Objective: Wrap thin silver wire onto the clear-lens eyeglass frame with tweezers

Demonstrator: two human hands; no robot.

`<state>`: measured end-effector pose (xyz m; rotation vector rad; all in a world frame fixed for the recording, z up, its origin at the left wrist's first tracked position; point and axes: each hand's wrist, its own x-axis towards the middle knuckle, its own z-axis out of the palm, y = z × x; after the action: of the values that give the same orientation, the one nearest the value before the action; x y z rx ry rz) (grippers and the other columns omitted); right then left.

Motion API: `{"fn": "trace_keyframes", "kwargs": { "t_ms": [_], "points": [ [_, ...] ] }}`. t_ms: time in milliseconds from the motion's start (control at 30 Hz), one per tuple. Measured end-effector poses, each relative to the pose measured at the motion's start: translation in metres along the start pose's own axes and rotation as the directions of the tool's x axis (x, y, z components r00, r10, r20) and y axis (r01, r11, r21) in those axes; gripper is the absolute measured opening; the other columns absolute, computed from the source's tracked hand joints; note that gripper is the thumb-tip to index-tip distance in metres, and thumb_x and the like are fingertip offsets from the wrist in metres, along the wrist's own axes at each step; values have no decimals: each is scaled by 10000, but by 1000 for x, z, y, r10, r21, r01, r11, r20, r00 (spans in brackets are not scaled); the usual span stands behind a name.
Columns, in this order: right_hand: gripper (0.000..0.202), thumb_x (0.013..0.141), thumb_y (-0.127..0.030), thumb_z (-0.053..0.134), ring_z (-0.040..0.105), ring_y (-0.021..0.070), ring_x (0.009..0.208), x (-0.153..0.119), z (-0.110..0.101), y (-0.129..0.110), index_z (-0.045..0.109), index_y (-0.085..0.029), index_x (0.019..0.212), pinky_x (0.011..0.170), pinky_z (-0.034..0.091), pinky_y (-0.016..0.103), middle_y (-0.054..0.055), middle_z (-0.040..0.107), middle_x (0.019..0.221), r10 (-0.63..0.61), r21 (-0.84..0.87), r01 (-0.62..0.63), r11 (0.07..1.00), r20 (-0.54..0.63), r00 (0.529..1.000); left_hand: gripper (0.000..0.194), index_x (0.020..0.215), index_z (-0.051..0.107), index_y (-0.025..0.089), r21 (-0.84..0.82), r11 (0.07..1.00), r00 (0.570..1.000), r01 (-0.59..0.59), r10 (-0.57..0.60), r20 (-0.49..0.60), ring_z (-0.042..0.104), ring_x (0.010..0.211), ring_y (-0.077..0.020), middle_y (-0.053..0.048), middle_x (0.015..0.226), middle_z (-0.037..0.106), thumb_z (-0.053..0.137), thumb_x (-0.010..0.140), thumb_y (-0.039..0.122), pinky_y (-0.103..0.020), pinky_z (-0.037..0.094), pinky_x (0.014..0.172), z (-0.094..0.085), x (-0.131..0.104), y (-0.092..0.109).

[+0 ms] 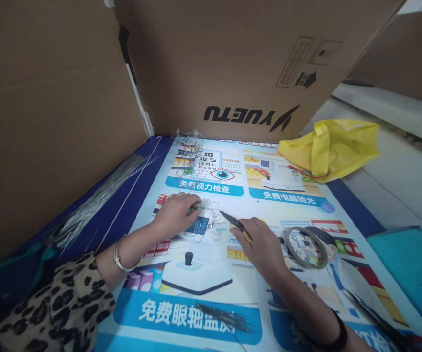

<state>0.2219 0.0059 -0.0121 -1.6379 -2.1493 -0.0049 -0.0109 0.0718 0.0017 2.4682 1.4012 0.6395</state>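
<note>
My left hand is closed in a pinch on one side of a looped, tangled thin wire piece, which lies over the printed sheet. In my right hand are pliers with dark jaws and yellow-and-black handles. Their pointed tip is just right of the wire loops; whether it touches them I cannot tell. More wire pieces with small clear parts lie at the far left of the sheet.
Cardboard panels stand behind and left. Long thin wires lie at left. A yellow bag rests back right, a round clear container right of my right hand, dark short wires in front, and a teal folder at far right.
</note>
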Motion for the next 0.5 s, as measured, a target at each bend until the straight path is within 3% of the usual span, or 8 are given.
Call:
{"fn": "trace_keyframes", "kwargs": {
  "t_ms": [100, 300, 500],
  "points": [
    [285, 872, -435, 449, 549, 188, 773, 0, 0, 0, 597, -192, 863, 654, 393, 275, 46, 599, 775, -1, 4, 1, 1000, -6, 1000, 184, 937, 574, 202, 47, 999, 1000, -1, 1, 9, 565, 848, -220, -44, 860, 638, 545, 756, 182, -334, 392, 744, 3, -1, 2],
    [290, 871, -439, 445, 556, 190, 777, 0, 0, 1, 603, -196, 862, 653, 403, 277, 51, 602, 780, -1, 14, 1, 1000, -12, 1000, 206, 903, 553, 206, -12, 999, 999, 43, -43, 1, 554, 748, -196, -24, 774, 618, 526, 716, 124, -317, 391, 682, 5, -2, 4],
    [296, 872, -439, 440, 567, 187, 782, -1, 0, 3, 600, -192, 904, 665, 425, 282, 53, 612, 793, 13, 96, -8, 995, -48, 999, 172, 864, 536, 192, -102, 995, 996, 16, -26, -90, 540, 746, -181, -19, 771, 592, 525, 706, 123, -311, 404, 706, 2, -4, 11]
  ]
}}
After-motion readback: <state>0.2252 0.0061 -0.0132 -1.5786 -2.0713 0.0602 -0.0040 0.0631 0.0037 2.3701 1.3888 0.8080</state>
